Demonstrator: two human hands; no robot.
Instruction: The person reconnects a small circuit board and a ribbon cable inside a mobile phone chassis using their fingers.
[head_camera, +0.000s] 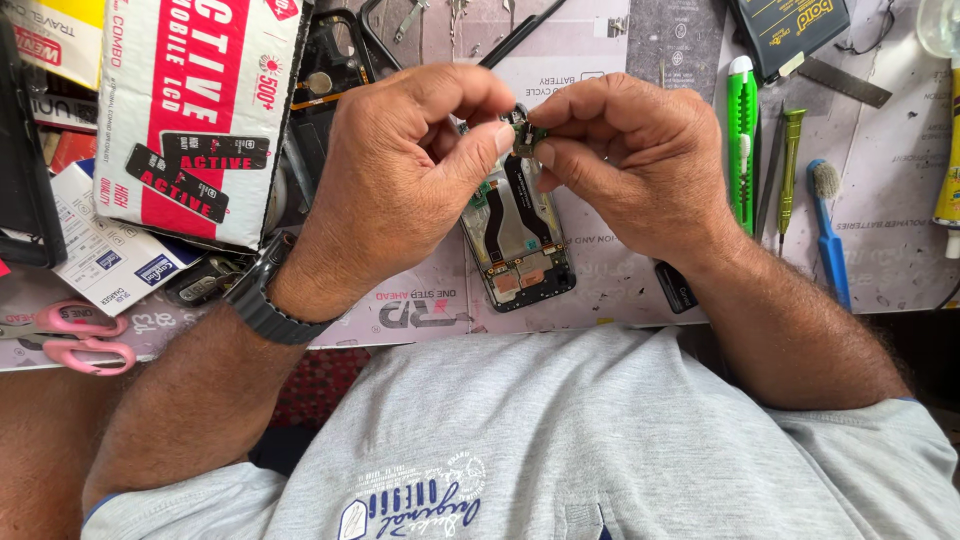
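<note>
- Pink-handled scissors (75, 338) are seen at the left edge of the counter (900, 250), beside a red and white box (195, 110).
- A small circuit board part (527, 135) is pinched between thumb and fingers of the left hand (400, 180).
- The same part is clamped by the fingers of the right hand (630, 160), above an opened phone frame (515, 245).
- A green cutter (741, 140), a green screwdriver (790, 170) and a blue brush (828, 230) are laid to the right.

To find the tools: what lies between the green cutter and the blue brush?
In the head view, a green screwdriver lies between the green cutter and blue brush.
</note>
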